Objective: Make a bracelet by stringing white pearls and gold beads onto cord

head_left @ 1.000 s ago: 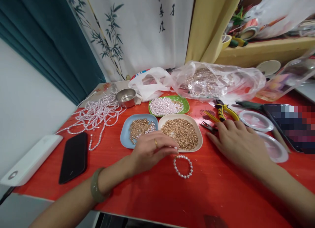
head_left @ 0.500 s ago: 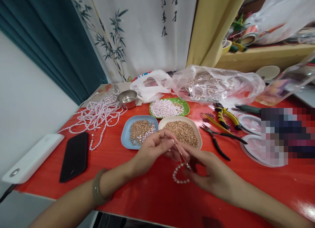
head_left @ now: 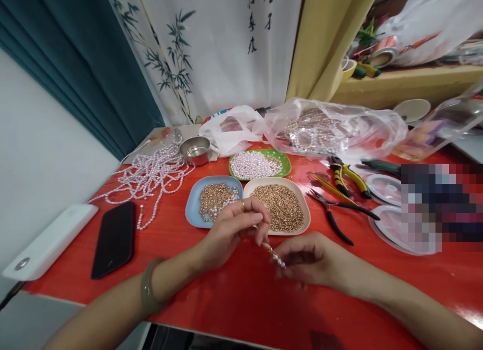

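My left hand [head_left: 241, 229], with a ring and a bangle [head_left: 150, 287], pinches one end of a short strand of pearl and gold beads [head_left: 278, 260] above the front of the table. Its fingertips are closed on the strand. Opposite, the thumb and fingers of my right hand [head_left: 317, 259] are curled about the lower end of the same strand. Just beyond my hands lie a beige plate [head_left: 306, 221] of gold beads and a blue plate [head_left: 191, 209] of gold and pearl beads. My left fingers cover part of both plates' near edges.
Behind stand a green plate [head_left: 287, 167] of pearl beads and a metal bowl [head_left: 196, 151]. Pearl strands [head_left: 156, 171] and a phone [head_left: 113, 241] lie left. Black-handled pliers [head_left: 334, 224], yellow-black pliers [head_left: 347, 179] and spools [head_left: 392, 226] lie right. A plastic bag [head_left: 332, 128] sits behind.
My right hand has moved slightly down and away from my left. The bead strand, which hung in a loop, now stretches slantwise between both hands.
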{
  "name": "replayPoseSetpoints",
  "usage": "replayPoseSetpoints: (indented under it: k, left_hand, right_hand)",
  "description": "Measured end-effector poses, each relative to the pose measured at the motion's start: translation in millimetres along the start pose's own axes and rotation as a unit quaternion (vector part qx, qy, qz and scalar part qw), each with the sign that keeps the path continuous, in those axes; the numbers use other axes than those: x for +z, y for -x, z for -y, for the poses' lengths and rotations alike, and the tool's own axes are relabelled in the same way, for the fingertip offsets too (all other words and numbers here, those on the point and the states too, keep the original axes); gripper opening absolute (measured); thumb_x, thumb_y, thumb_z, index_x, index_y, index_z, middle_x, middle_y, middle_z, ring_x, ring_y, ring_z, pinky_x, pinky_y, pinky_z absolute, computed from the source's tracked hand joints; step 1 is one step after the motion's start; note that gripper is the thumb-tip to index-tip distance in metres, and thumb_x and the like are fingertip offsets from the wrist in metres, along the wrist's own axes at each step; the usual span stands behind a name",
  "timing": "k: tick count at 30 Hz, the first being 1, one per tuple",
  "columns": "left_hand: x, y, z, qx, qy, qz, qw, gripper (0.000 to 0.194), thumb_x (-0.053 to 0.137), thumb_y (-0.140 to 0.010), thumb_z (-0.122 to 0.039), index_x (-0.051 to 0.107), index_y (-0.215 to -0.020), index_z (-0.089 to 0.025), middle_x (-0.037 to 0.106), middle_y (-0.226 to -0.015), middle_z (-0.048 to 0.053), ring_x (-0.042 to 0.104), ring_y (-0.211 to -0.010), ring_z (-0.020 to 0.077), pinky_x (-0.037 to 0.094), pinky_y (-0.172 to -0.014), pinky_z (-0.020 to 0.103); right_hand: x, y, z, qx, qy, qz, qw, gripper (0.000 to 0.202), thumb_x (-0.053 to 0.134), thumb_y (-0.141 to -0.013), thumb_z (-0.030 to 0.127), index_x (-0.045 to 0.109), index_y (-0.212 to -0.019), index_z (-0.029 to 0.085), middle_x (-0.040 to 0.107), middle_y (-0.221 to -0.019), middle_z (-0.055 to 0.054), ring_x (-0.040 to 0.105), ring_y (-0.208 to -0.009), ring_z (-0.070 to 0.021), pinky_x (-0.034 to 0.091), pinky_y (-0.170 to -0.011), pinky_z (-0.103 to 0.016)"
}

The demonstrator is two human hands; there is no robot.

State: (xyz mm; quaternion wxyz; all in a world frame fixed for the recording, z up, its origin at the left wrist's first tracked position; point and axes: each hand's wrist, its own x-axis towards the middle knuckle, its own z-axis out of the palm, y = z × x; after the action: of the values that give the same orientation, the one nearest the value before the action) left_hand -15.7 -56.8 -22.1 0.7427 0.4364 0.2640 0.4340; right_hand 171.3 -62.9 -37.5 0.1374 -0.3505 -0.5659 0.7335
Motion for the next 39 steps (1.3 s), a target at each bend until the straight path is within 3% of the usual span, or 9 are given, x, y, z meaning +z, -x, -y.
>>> replayPoseSetpoints:
  k: [7, 13, 17, 23, 25, 28, 32, 35, 39]
  left_hand:
    - [0.5, -1.7, 5.4, -0.019, 0.004, -0.039, 0.999, 0.008, 0.047, -0.078, -0.019, 0.053, -0.074, -0.015, 0.047, -0.045, -0.005, 0.047, -0.042, 0.0070, 0.039, -0.047, 0.019]
    - [3.5, -0.9, 2.0, -0.166, -0.119, 0.005, 0.979, 0.007, 0.048, -0.073, -0.019, 0.052, -0.069, -0.015, 0.047, -0.049, -0.005, 0.043, -0.038, 0.0046, 0.035, -0.041, 0.017]
    - [4.1, 0.3, 2.3, -0.228, -0.204, 0.052, 0.951, 0.003, 0.048, -0.070, -0.017, 0.049, -0.068, -0.015, 0.047, -0.049, -0.006, 0.043, -0.037, 0.0041, 0.033, -0.039, 0.017]
    - [3.8, 2.9, 6.3, -0.207, -0.289, 0.046, 0.934, 0.004, 0.045, -0.071, -0.015, 0.049, -0.073, -0.016, 0.046, -0.054, -0.006, 0.042, -0.038, 0.0047, 0.032, -0.039, 0.018]
    - [5.3, 5.4, 6.6, -0.168, -0.371, 0.050, 0.912, 0.009, 0.045, -0.071, -0.014, 0.052, -0.076, -0.016, 0.048, -0.056, -0.005, 0.044, -0.045, 0.0063, 0.034, -0.043, 0.019]
    - [9.2, 10.7, 5.0, -0.066, -0.534, 0.083, 0.839, 0.010, 0.048, -0.071, -0.012, 0.057, -0.074, -0.015, 0.056, -0.071, 0.000, 0.050, -0.062, 0.0102, 0.039, -0.057, 0.022]
    - [14.4, 16.9, 0.1, 0.000, -0.634, 0.156, 0.757, 0.010, 0.050, -0.074, -0.015, 0.060, -0.076, -0.015, 0.061, -0.085, 0.005, 0.053, -0.081, 0.0173, 0.040, -0.071, 0.029]
    - [16.6, 17.3, -2.1, -0.004, -0.612, 0.133, 0.779, 0.013, 0.054, -0.070, -0.014, 0.061, -0.081, -0.016, 0.062, -0.084, 0.005, 0.052, -0.085, 0.0196, 0.040, -0.075, 0.032]
    - [14.6, 11.2, 3.1, -0.124, -0.373, 0.059, 0.918, 0.024, 0.056, -0.065, -0.011, 0.057, -0.089, -0.015, 0.061, -0.079, 0.003, 0.053, -0.069, 0.0131, 0.042, -0.064, 0.027]
  right_hand:
    - [1.7, 0.5, -5.1, 0.027, 0.108, -0.070, 0.991, 0.013, 0.060, -0.074, 0.028, 0.061, -0.071, 0.016, 0.052, -0.053, 0.005, 0.047, -0.040, -0.0049, 0.039, -0.041, -0.018]
    - [6.4, 5.7, -11.0, -0.045, 0.238, -0.112, 0.964, 0.010, 0.063, -0.072, 0.023, 0.064, -0.064, 0.017, 0.058, -0.054, 0.001, 0.049, -0.048, -0.0091, 0.037, -0.044, -0.021]
    - [7.2, 3.7, -13.8, -0.034, 0.177, -0.101, 0.979, 0.011, 0.064, -0.070, 0.024, 0.064, -0.063, 0.016, 0.060, -0.055, 0.001, 0.052, -0.049, -0.0092, 0.039, -0.045, -0.020]
    - [2.7, 1.4, -15.1, -0.022, 0.110, -0.094, 0.989, 0.012, 0.058, -0.075, 0.024, 0.060, -0.066, 0.016, 0.058, -0.054, 0.001, 0.051, -0.048, -0.0084, 0.038, -0.043, -0.019]
    - [4.2, 2.8, -14.1, -0.068, 0.188, -0.120, 0.972, 0.010, 0.057, -0.076, 0.018, 0.060, -0.066, 0.016, 0.058, -0.058, 0.001, 0.051, -0.051, -0.0086, 0.038, -0.046, -0.019]
    - [9.2, 6.7, -10.6, -0.161, 0.291, -0.152, 0.931, 0.010, 0.057, -0.076, 0.013, 0.060, -0.067, 0.016, 0.058, -0.068, -0.001, 0.051, -0.060, -0.0100, 0.039, -0.053, -0.021]
    - [14.5, 11.9, -7.5, -0.190, 0.329, -0.150, 0.913, 0.011, 0.056, -0.079, 0.016, 0.059, -0.068, 0.017, 0.056, -0.067, 0.000, 0.051, -0.058, -0.0100, 0.040, -0.052, -0.021]
    - [14.1, 13.3, -8.9, -0.193, 0.347, -0.143, 0.907, 0.010, 0.053, -0.080, 0.017, 0.059, -0.072, 0.017, 0.059, -0.070, -0.001, 0.052, -0.059, -0.0109, 0.040, -0.053, -0.023]
    - [10.7, 13.2, -8.0, -0.187, 0.351, -0.160, 0.903, 0.011, 0.055, -0.080, 0.020, 0.060, -0.070, 0.018, 0.059, -0.066, -0.001, 0.051, -0.056, -0.0106, 0.038, -0.050, -0.023]
